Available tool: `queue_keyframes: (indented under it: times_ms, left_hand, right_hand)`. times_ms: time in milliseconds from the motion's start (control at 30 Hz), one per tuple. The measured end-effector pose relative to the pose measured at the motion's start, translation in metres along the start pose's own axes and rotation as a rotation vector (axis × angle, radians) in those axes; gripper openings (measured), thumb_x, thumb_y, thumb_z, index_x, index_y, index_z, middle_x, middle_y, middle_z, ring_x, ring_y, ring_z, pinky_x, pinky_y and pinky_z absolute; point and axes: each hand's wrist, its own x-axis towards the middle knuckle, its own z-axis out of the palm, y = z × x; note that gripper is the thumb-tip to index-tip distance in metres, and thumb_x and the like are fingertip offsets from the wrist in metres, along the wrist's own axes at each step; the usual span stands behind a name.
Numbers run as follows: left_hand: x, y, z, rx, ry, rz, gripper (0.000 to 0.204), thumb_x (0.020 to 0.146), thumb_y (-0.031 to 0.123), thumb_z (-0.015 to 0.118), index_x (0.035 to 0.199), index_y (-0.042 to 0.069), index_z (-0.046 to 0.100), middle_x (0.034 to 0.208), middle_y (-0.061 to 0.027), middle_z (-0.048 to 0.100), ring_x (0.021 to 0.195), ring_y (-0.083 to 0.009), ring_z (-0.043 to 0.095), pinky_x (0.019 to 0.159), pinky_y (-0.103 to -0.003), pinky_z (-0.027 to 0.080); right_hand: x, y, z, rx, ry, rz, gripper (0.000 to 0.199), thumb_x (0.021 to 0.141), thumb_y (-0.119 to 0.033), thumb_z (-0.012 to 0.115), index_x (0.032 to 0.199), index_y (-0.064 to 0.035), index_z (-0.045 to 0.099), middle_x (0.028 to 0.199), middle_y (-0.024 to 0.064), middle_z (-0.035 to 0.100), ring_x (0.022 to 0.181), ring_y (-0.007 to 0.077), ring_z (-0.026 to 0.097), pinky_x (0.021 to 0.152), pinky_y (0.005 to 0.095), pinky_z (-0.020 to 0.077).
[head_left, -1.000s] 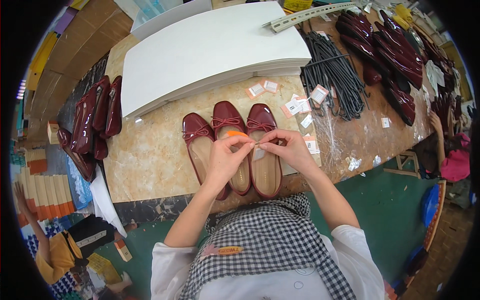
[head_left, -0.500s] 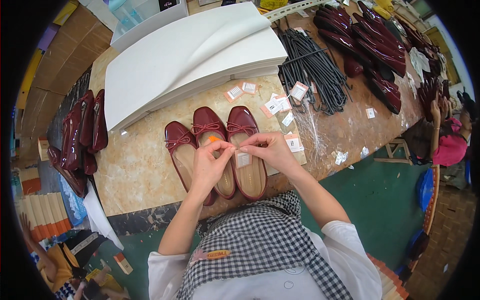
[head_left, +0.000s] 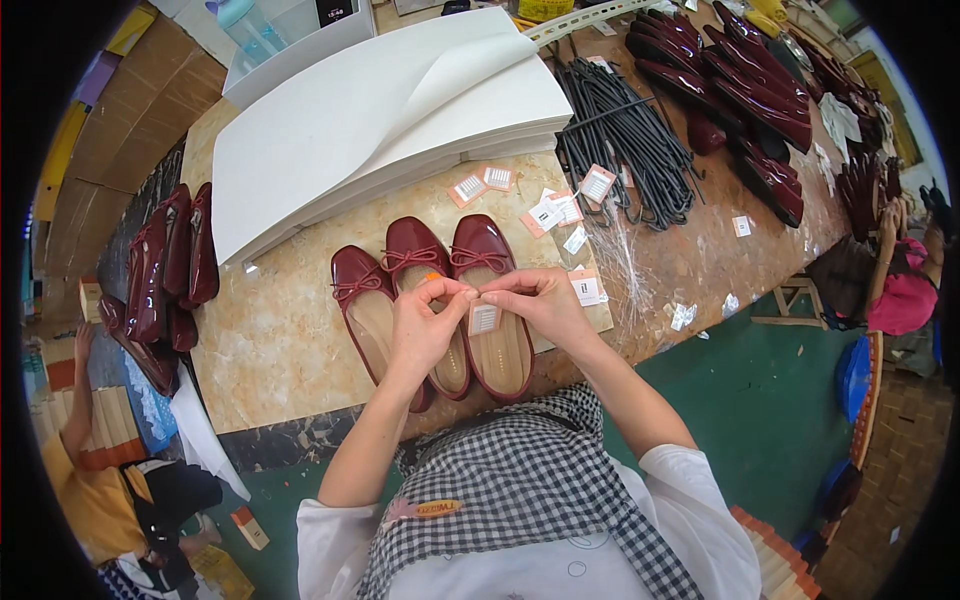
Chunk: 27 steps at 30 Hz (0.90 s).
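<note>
Three dark red patent ballet flats with bows lie side by side on the table before me: the left shoe (head_left: 358, 268), the middle shoe (head_left: 411, 236) and the right shoe (head_left: 480, 236). Over the right one's insole dangles a small hang tag (head_left: 485, 318) with a pale printed face. My left hand (head_left: 428, 322) and my right hand (head_left: 545, 308) meet fingertip to fingertip just above it, both pinched at its top end. Any thread there is too fine to make out. A bit of orange shows behind the left fingers, in the middle shoe.
White paper sheets (head_left: 330, 130) are stacked behind the shoes. Loose tags (head_left: 545, 212) and a heap of black rods (head_left: 630, 140) lie to the right. More red shoes are piled at far right (head_left: 755, 85) and left (head_left: 150, 280). Co-workers are at both sides.
My hands stay pinched together over the right shoe, barely shifting. At the lower left, a co-worker in yellow has moved further into view, an arm stretched toward the boxes.
</note>
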Motion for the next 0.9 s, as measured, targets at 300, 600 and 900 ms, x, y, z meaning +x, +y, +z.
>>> queue_keyframes:
  times_ms: [300,600,900]
  left_hand:
    - [0.000,-0.006,-0.001,0.030,0.015,0.009,0.019,0.085,0.018,0.068,0.086,-0.001,0.070,0.073,-0.0024,0.066,0.069,-0.0071,0.056,0.064,-0.025,0.044]
    - [-0.002,-0.006,-0.002,0.093,-0.020,0.060,0.017,0.084,0.016,0.069,0.086,0.000,0.070,0.075,-0.0037,0.064,0.070,-0.0099,0.057,0.066,-0.026,0.045]
    - [0.019,0.044,0.052,0.832,-0.017,0.683,0.025,0.073,0.024,0.075,0.092,0.012,0.065,0.092,-0.0067,0.056,0.091,-0.0243,0.056,0.074,-0.035,0.048]
  right_hand:
    - [0.000,-0.001,0.001,-0.035,-0.013,-0.009,0.017,0.083,-0.011,0.073,0.094,0.0012,0.073,0.085,0.0055,0.072,0.076,0.0076,0.065,0.069,0.0215,0.0515]
    - [-0.003,0.001,0.005,-0.107,-0.004,-0.008,0.018,0.082,-0.013,0.073,0.095,-0.0008,0.073,0.085,0.0056,0.072,0.075,0.0073,0.064,0.070,0.0221,0.0513]
    - [-0.015,-0.049,-0.121,-1.018,0.778,-0.071,0.020,0.085,-0.023,0.067,0.085,-0.0029,0.071,0.070,0.0131,0.067,0.065,0.0312,0.064,0.063,0.0357,0.0503]
